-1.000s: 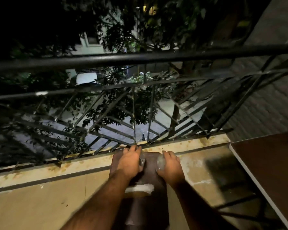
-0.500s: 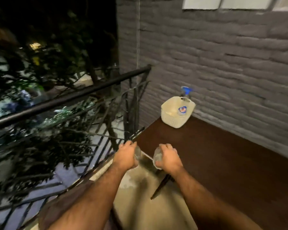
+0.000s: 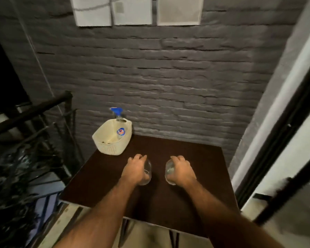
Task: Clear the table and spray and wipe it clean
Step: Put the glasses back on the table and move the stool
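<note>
A dark brown table (image 3: pixel 195 203) stands against a grey brick wall. My left hand (image 3: pixel 135 170) grips a clear glass (image 3: pixel 147 173) over the table's middle. My right hand (image 3: pixel 182 170) grips a second clear glass (image 3: pixel 169 171) just to the right of it. Both glasses sit low over the tabletop; whether they touch it I cannot tell. At the table's far left corner a cream plastic basket (image 3: pixel 108 148) holds a spray bottle (image 3: pixel 118 120) with a blue trigger head.
A black metal railing (image 3: pixel 30 111) runs along the left of the table, with dark foliage beyond. A dark door frame (image 3: pixel 283 140) rises on the right. White panels (image 3: pixel 132 11) hang on the wall above.
My view has swung right from the railing to face the table. Both hands, each still holding a glass, have moved from over the balcony ledge to over the tabletop.
</note>
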